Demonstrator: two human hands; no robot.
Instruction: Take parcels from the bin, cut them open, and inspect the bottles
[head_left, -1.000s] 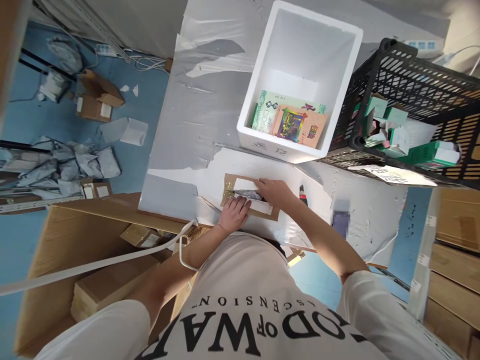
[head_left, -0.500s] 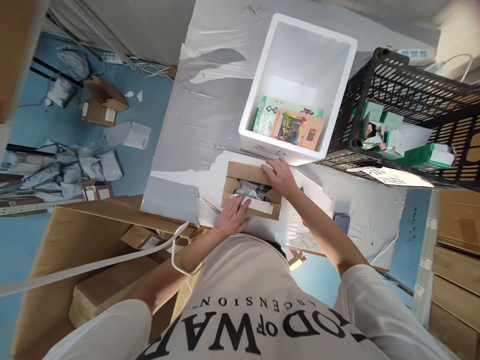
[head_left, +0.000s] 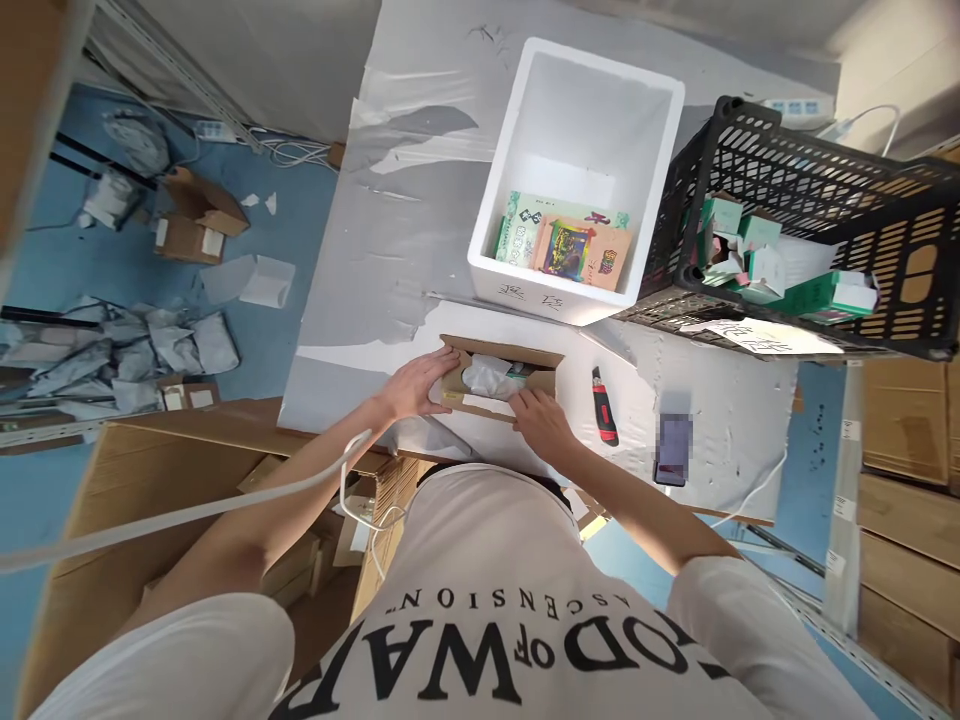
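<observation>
A small brown cardboard box lies open on the white table in front of me, with crumpled clear plastic wrap showing inside. My left hand grips the box's left end. My right hand holds the near flap at the box's front edge, fingers curled over it.
A white foam box with colourful packets stands just behind. A black crate of small green boxes sits at the right. A red utility knife and a phone lie right of the box. Cardboard cartons stand at my left.
The box's flaps have been opened. My right hand moved from the far flap to the near one, and my left hand shifted from the box's top to its left end.
</observation>
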